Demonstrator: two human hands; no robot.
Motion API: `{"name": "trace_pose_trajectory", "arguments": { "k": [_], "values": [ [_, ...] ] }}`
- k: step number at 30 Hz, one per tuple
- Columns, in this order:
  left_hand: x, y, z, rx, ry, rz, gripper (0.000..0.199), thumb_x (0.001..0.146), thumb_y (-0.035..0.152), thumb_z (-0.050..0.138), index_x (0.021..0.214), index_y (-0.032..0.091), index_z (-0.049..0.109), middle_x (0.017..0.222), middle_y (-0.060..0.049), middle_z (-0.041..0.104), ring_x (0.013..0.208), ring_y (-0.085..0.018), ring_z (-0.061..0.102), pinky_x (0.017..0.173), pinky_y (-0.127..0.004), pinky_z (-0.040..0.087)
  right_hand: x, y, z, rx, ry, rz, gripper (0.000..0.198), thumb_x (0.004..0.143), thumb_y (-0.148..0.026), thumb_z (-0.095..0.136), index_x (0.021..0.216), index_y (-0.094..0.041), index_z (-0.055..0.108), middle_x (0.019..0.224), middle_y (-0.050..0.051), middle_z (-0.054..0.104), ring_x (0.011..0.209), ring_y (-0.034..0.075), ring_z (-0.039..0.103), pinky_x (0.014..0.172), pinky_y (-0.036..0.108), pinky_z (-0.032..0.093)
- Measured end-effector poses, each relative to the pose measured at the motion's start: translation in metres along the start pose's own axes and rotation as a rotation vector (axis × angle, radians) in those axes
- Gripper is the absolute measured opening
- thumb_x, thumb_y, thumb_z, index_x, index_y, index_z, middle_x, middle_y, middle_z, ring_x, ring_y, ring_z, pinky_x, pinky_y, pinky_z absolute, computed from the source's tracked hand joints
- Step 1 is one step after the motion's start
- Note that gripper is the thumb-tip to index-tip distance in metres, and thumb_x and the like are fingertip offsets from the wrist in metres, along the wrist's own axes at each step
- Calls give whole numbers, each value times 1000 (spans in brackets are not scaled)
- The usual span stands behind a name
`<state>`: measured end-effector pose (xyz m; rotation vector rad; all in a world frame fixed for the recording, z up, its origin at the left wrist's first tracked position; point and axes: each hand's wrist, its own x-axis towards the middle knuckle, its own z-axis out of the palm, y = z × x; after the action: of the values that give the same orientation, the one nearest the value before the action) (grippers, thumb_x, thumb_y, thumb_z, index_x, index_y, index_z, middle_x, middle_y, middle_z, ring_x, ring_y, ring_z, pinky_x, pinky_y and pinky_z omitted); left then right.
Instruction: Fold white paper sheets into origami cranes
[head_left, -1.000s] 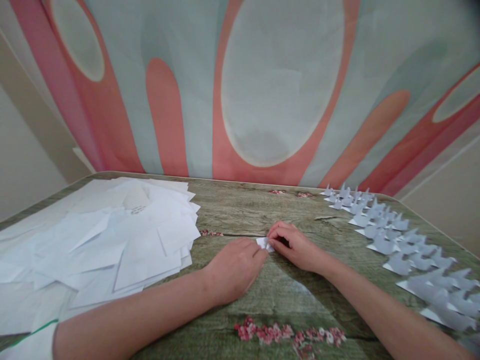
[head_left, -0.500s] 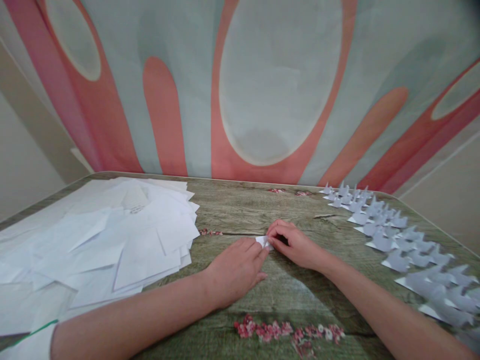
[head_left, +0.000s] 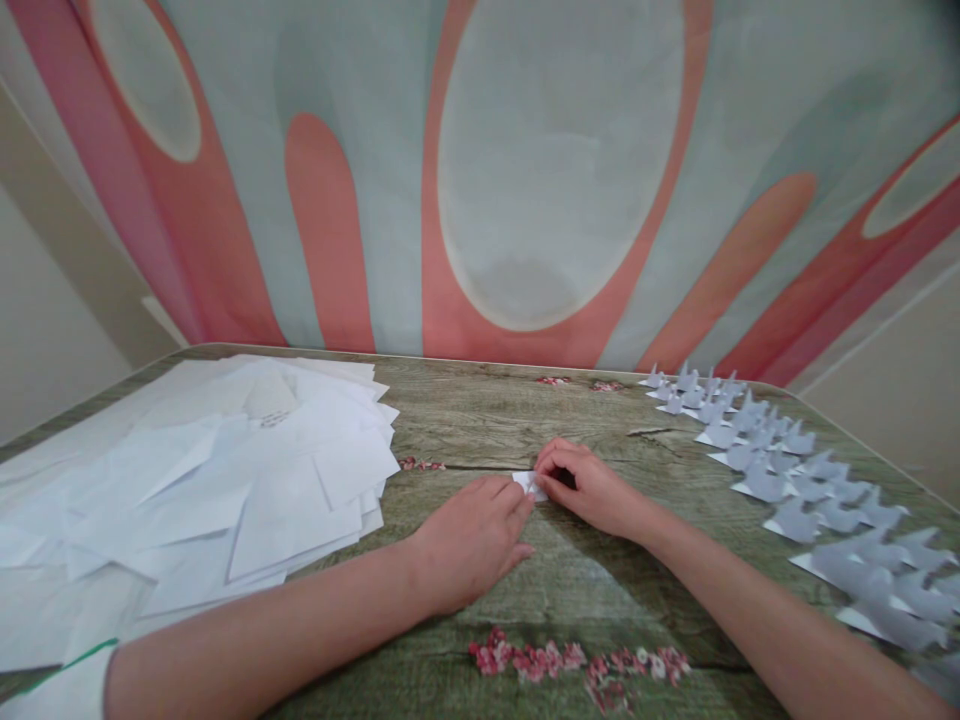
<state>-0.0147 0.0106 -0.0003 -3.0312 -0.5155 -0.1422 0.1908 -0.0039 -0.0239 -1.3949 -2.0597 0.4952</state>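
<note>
A small piece of folded white paper point(head_left: 528, 482) lies on the wood-patterned tabletop between my two hands. My left hand point(head_left: 474, 535) rests flat on its left side, the fingertips pressing the paper's edge and the thumb held apart. From the right, my right hand point(head_left: 581, 484) pinches the paper between thumb and curled fingers. Parts of the paper are hidden under the fingertips, so its full folded shape cannot be made out.
To the left spreads a large loose pile of white paper sheets point(head_left: 300, 520). Several rows of folded white paper figures point(head_left: 765, 478), birdlike with upright points, stand along the right side. Behind the table point(head_left: 480, 400) hangs a patterned curtain point(head_left: 390, 250).
My left fingers have shifted very slightly left, showing a little more of the folded paper. My right hand stays nearly still.
</note>
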Motion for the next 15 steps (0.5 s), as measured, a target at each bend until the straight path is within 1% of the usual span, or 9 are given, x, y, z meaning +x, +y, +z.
{"name": "trace_pose_trajectory", "arguments": {
  "k": [15],
  "values": [
    [0, -2, -1, -52, -5, -15, 42, 86, 40, 46, 115, 10, 49, 104, -11, 54, 100, -24, 48, 89, -37, 39, 1, -3, 2, -32, 13, 25, 8, 76, -11, 53, 75, -18, 56, 81, 2, 57, 75, 14, 52, 71, 28, 37]
  ]
}}
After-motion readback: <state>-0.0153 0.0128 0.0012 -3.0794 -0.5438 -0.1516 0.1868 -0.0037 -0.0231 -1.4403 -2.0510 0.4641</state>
